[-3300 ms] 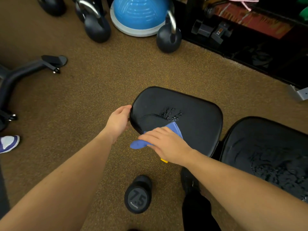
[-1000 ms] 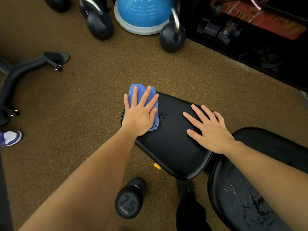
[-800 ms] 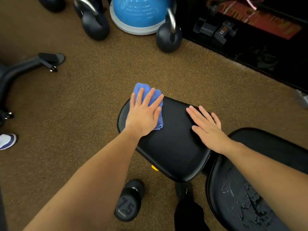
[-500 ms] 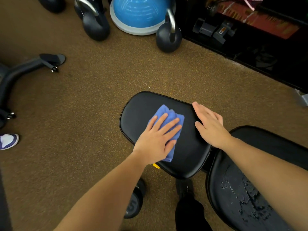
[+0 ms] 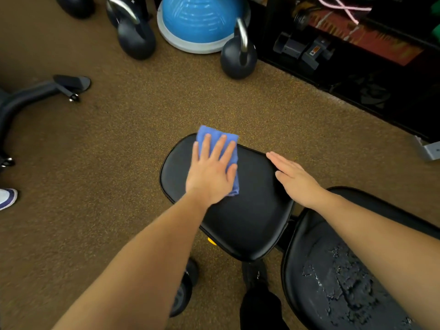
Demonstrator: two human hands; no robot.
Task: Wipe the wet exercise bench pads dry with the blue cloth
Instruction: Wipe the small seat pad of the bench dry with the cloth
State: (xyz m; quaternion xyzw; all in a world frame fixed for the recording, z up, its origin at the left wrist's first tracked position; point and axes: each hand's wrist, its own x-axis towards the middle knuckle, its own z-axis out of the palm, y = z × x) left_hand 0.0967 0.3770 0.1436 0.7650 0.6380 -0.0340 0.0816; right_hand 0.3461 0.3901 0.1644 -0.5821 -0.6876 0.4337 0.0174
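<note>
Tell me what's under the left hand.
The left hand lies flat, fingers spread, on the blue cloth, pressing it onto the small bench pad. Cloth edges show beyond the fingers; the pad surface beneath is covered, so whether it is wet or dry cannot be seen.

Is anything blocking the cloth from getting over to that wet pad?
Only the right hand, resting flat on the small pad's right edge, lies between the blue cloth under the left hand and the wet pad.

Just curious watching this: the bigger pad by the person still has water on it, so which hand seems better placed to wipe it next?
Probably the left hand: it already presses the blue cloth flat, while the right hand rests bare on the small pad.
</note>
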